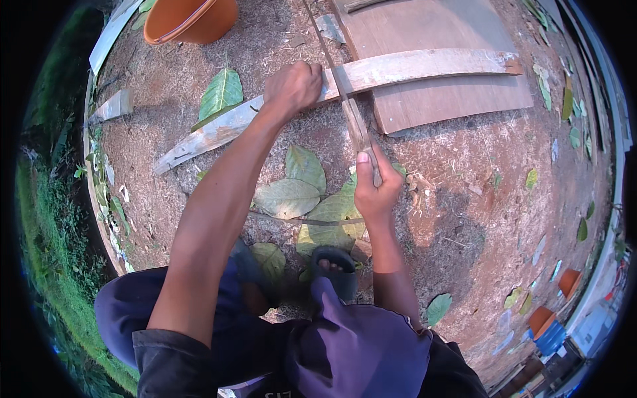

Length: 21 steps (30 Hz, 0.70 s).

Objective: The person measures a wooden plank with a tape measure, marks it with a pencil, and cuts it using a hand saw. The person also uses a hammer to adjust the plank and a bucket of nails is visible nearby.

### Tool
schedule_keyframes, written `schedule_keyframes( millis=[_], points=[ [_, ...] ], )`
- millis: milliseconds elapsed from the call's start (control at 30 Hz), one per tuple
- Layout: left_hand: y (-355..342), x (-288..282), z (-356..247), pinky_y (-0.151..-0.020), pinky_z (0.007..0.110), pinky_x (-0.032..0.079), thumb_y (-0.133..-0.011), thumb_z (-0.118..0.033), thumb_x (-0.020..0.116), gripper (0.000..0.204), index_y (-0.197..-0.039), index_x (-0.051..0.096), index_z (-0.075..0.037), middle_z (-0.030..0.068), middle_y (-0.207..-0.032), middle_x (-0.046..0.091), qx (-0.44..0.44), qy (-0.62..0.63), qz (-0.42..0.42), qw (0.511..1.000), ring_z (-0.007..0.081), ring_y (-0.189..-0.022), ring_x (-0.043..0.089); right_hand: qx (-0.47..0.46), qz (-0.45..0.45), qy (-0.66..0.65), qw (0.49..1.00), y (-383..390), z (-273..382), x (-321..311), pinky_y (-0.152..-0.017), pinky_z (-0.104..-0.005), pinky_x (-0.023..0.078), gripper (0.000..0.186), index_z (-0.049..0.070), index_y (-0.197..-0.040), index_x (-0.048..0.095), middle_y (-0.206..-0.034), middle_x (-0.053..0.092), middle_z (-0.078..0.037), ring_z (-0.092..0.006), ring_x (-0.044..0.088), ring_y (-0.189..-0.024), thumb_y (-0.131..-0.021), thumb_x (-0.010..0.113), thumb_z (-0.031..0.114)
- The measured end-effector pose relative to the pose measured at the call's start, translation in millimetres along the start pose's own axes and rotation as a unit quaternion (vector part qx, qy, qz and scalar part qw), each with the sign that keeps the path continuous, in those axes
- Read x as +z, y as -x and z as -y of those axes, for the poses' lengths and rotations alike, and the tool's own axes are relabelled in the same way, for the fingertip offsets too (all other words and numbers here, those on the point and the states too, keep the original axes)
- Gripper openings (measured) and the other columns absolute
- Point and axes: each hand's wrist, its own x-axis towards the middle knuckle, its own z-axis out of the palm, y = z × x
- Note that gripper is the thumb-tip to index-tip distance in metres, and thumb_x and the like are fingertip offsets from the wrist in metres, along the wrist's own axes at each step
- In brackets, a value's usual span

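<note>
My left hand is closed over a long weathered wooden plank, pressing on it left of the blade. The plank's left end lies low over the ground, while its right part rests across a flat wooden board. My right hand is wrapped round the wooden handle of a handsaw, thumb on top. Its thin dark blade crosses the plank just right of my left hand and points away from me. The blade shows nearly edge-on, so its teeth and depth in the wood cannot be made out.
An orange bucket stands at the far left. The flat board lies on bare soil at the far right. Large leaves are scattered before my sandalled foot. A short wood block sits left; orange pots stand lower right.
</note>
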Motion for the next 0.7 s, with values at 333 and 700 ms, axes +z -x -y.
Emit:
schedule_keyframes(
  millis=[333, 700],
  points=[
    [-13, 2, 5, -0.087, 0.054, 0.055, -0.103, -0.037, 0.036, 0.057, -0.095, 0.074, 0.004, 0.0294, -0.098, 0.074, 0.018, 0.002, -0.006, 1.0, 0.0413, -0.087, 0.073, -0.048, -0.033, 0.043, 0.997, 23, -28, -4, -0.074, -0.0312, 0.056, 0.045, -0.011, -0.135, 0.062, -0.091, 0.075, -0.016, -0.0186, 0.073, -0.079, -0.097, 0.06, 0.013],
    [-5, -3, 5, -0.091, 0.054, 0.053, -0.103, -0.037, 0.033, 0.06, -0.101, 0.075, 0.005, 0.0312, -0.102, 0.073, -0.024, -0.009, 0.018, 0.999, 0.0419, -0.092, 0.072, -0.023, -0.028, 0.039, 0.999, 52, -24, -12, -0.071, -0.0314, 0.056, 0.044, -0.008, -0.135, 0.063, -0.088, 0.073, -0.017, -0.0165, 0.071, -0.078, -0.096, 0.062, 0.013]
  ],
)
